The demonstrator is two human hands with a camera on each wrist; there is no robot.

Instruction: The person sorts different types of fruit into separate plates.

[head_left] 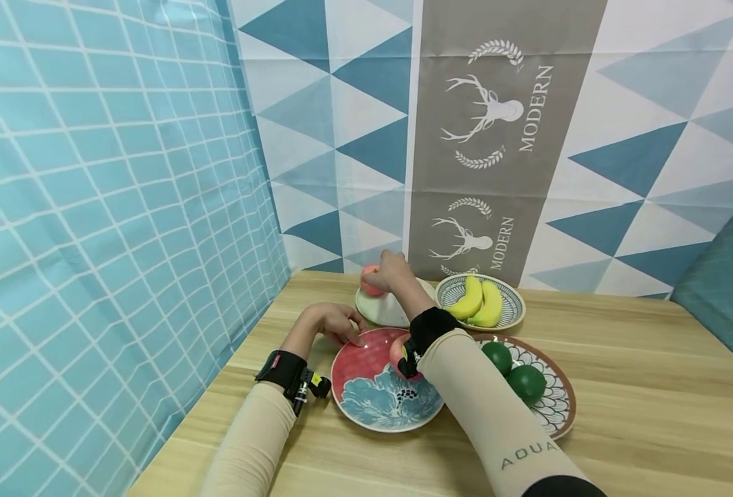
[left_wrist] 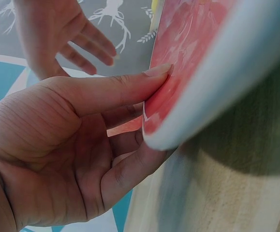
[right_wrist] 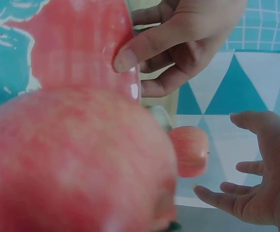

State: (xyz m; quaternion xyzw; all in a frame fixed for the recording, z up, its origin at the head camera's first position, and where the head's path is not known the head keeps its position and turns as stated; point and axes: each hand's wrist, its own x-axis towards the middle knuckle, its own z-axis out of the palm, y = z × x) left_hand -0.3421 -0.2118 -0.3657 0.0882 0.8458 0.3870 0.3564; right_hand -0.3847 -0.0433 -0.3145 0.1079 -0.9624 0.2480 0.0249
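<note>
My left hand (head_left: 335, 322) pinches the rim of a red plate (head_left: 362, 355) with a blue flower, thumb on top and fingers beneath, as the left wrist view shows. One apple (right_wrist: 77, 164) sits on this plate, partly covered by my right wrist in the head view. Behind it, a second apple (head_left: 373, 283) is at a small white plate (head_left: 385, 314). Close to that apple is my right hand (head_left: 396, 275); in the right wrist view its fingers (right_wrist: 227, 200) are spread, with a gap between them and the apple.
Two bananas (head_left: 491, 304) lie in a patterned bowl (head_left: 515, 310) at the back. To the right, a brown-rimmed plate (head_left: 565, 393) bears green round fruits (head_left: 526, 384), partly behind my right sleeve. A blue gridded cloth wall (head_left: 124, 207) borders the wooden table (head_left: 640, 386) on the left.
</note>
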